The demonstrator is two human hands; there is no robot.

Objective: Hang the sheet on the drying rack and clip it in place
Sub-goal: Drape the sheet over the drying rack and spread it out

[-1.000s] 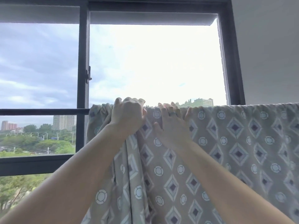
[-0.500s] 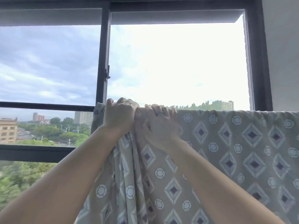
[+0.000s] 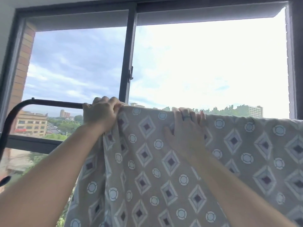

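1. Sheet (image 3: pixel 180 169): I see thin woven cloth, beige-grey, printed with nested diamonds that have dark purple centres and with pale blue ringed circles. It hangs draped over the top bar of the drying rack (image 3: pixel 54 103), in front of the window; smooth and flat to the right, gathered into vertical folds at its left edge.
2. Drying rack: dark round tube, matte. The bare stretch runs level from the sheet's left edge, then curves down at the far left. The rest of the bar is hidden under the cloth.
3. Left hand (image 3: pixel 102 114): fist closed over the bar at the sheet's left end, bunched cloth clamped in the grip, knuckles up.
4. Right hand (image 3: pixel 186 128): palm laid flat against the hanging cloth, fingers hooked over the top fold and pressing the sheet to the bar. A dark band ring (image 3: pixel 186 117) sits on one finger. The hands are well apart along the bar.
5. Window frame (image 3: pixel 127 63): dark metal, with a small latch on the centre upright. Brick reveal at the left side.
6. Outside: cloudy sky, trees, buildings. A red strip on one building may be signage; too small for me to read. No legible writing anywhere.
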